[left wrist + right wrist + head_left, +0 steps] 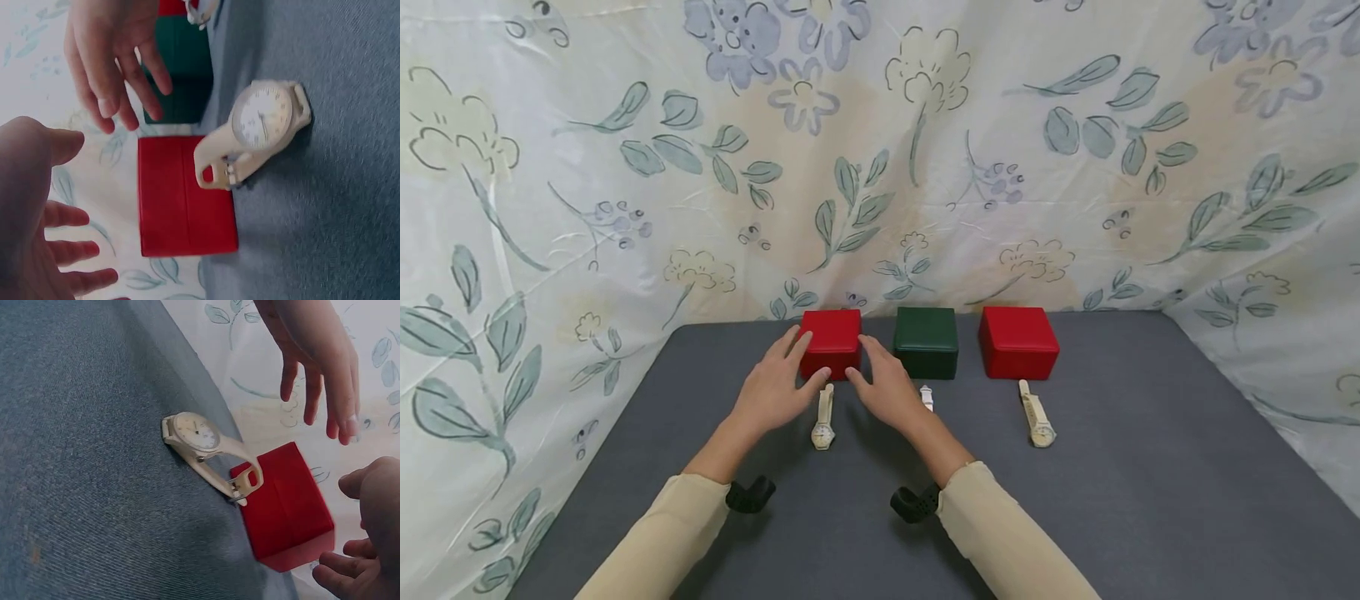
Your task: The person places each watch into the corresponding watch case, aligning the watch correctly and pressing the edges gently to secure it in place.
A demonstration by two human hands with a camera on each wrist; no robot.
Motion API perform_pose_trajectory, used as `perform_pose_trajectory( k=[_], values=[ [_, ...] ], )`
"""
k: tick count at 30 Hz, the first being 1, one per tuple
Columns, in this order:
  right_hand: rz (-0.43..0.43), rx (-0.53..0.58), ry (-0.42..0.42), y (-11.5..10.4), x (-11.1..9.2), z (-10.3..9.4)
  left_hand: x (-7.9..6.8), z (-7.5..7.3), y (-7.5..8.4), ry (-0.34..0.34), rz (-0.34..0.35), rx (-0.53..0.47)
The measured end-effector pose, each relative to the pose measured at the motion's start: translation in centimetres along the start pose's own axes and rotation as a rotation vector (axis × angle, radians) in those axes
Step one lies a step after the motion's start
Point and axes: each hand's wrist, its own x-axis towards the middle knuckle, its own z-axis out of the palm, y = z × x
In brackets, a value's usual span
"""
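In the head view my left hand [772, 396] and my right hand [887, 387] reach toward the left red box [831, 333], one on each side. Fingers on both are spread and relaxed, with nothing held. The wrist views show the hands apart from the closed red box [284, 500]. In front of it lies a cream wristwatch [823, 421], its strap buckled in a loop and its dial [262, 117] facing up. Part of a white watch strap [927, 397] shows beyond my right wrist; the rest of that watch is hidden.
A green box [926, 342] and another red box [1017, 342] stand to the right in the same row. Before the right box lies another cream wristwatch [1037, 417]. Floral cloth [850, 150] hangs behind the grey tabletop [1120, 483].
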Motion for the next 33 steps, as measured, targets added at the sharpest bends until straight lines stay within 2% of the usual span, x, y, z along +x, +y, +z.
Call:
perform_pose_trajectory(
  k=[4,8,16,21,28,33],
  values=[
    [-0.001,0.013,-0.002,0.2,0.5,0.6,0.5,0.1,-0.6,-0.017,-0.029,-0.055],
    [0.035,0.037,0.007,0.3,0.9,1.0,0.9,0.3,-1.1,-0.038,-0.046,-0.098],
    [0.053,0.067,0.034,0.7,1.7,2.3,2.1,0.9,-2.9,-0.077,-0.01,-0.242],
    [0.068,0.132,0.043,0.9,2.3,2.8,2.9,1.6,-4.0,-0.082,0.009,-0.317],
    [0.073,0.207,0.071,0.8,3.5,3.1,4.1,2.5,-4.9,-0.119,-0.074,-0.403],
    [0.133,0.285,0.078,0.8,4.0,3.4,4.7,2.7,-4.9,-0.167,-0.146,-0.45]
  ],
)
